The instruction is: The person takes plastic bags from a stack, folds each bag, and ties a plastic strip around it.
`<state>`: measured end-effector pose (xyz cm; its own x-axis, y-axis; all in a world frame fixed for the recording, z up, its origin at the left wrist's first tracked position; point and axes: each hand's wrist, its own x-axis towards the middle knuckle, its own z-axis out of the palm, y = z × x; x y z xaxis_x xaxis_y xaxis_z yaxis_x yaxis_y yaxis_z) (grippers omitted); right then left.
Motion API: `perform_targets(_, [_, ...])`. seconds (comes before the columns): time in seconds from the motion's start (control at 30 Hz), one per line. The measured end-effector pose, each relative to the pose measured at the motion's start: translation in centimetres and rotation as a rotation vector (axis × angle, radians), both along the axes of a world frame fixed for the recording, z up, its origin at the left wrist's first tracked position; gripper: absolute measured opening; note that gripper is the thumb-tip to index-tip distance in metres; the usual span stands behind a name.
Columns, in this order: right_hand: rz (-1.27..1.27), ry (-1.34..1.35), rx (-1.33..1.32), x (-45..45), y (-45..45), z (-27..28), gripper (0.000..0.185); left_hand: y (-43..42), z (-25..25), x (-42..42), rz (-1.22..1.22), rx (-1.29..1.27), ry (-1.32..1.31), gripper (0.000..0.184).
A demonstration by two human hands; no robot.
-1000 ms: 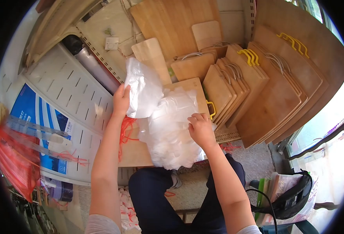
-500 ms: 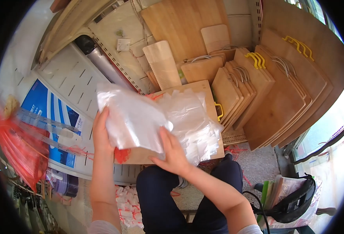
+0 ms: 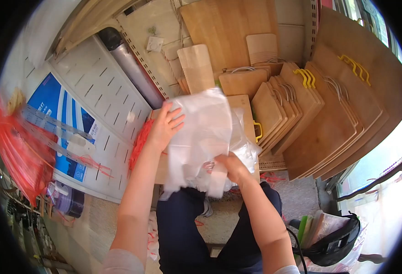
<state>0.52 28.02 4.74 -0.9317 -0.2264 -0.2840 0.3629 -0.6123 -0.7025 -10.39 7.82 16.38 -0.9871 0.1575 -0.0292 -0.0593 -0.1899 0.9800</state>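
Note:
A translucent white plastic bag (image 3: 201,123) is held up in front of me, its lower end hanging loose with strap-like ends near my knees. My left hand (image 3: 165,125) lies against the bag's left edge with fingers spread; its thumb is hard to see. At the lower right, my right hand (image 3: 233,167) pinches the bag near a strap-like end. Behind it and to the right, more clear plastic bags (image 3: 245,148) lie piled on a wooden board (image 3: 241,101), partly hidden by the held bag.
Wooden cutting boards (image 3: 310,118) with metal and yellow handles stand in a row to the right. Red plastic strings (image 3: 140,144) lie left of the board. A red bag (image 3: 23,150) hangs at far left, by a slotted metal shelf (image 3: 114,98). A black pouch (image 3: 338,244) sits at lower right.
The bag has swung from tilted at the left to hanging upright nearer the middle. My left hand has moved right and its fingers have spread. My right hand has moved right, now pinching the bag.

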Motion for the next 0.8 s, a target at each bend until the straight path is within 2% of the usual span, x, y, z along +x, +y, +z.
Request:
perform_targets(0.03, [-0.027,-0.084,-0.02,-0.4,0.6,0.1,0.036,-0.4,-2.4,-1.3,-0.005,-0.042,-0.011,0.069])
perform_targets(0.13, [-0.003,-0.11,0.002,-1.8,1.5,-2.9,0.035,-4.3,-9.8,-1.4,0.083,-0.344,-0.036,0.068])
perform_targets(0.2, [0.014,-0.085,-0.033,-1.8,1.7,-3.9,0.039,-5.6,-12.2,0.9,0.095,-0.654,-0.002,0.064])
perform_targets(0.23, [0.026,-0.073,-0.048,-1.7,1.8,-4.3,0.041,-5.9,-12.9,2.1,0.074,-0.57,-0.068,0.062])
perform_targets(0.3, [-0.013,-0.091,0.084,-0.6,2.1,-3.4,0.042,-4.6,-12.0,5.3,0.033,-0.395,-0.201,0.058])
perform_targets(0.4, [-0.038,-0.053,0.365,1.1,2.8,-3.0,0.041,-4.4,-12.7,5.6,0.1,-0.387,-0.244,0.049])
perform_targets(0.43, [-0.044,-0.026,0.472,1.6,2.9,-2.9,0.04,-4.5,-12.9,5.3,0.113,-0.473,-0.091,0.048])
perform_targets(0.5, [-0.049,0.0,0.495,2.4,2.8,-2.1,0.036,-4.4,-13.0,4.1,0.136,-0.648,0.222,0.046])
perform_targets(0.6, [-0.083,0.031,0.482,2.6,2.4,-2.4,0.033,-3.1,-12.3,1.3,0.172,-0.803,0.464,0.049])
perform_targets(0.7, [-0.103,0.063,0.503,2.3,2.4,-3.6,0.032,-2.0,-11.0,-0.1,-0.119,-0.726,0.163,0.053])
perform_targets(0.8, [-0.107,0.113,0.585,1.8,3.0,-3.7,0.031,-2.7,-12.4,-1.8,-0.341,-0.799,0.05,0.055])
